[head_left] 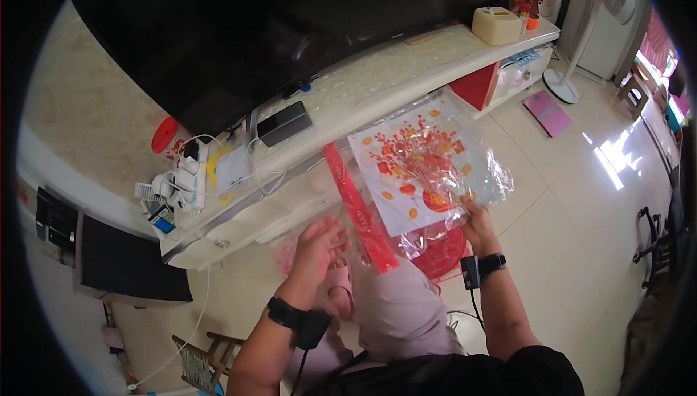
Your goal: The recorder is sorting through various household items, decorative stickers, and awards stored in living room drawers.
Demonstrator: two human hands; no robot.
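A clear plastic bag (493, 173) with a red printed strip (359, 211) along its left side spans the space before me. Inside it lies a white sheet (375, 178) printed with red berry branches and gold coins. My right hand (479, 224) grips the lower right part of the bag between thumb and fingers. My left hand (321, 246), its fingers apart and holding nothing, hovers just left of the red strip. Part of a round red stool top (446, 251) shows beneath the bag.
A long white TV cabinet (359, 107) runs in front of me, with a large black television (283, 31) above it. A black box-shaped device (284, 124), a tissue box (496, 26) and a plugged power strip (190, 183) stand on it. At right are a pink scale (547, 113) and a fan (572, 64).
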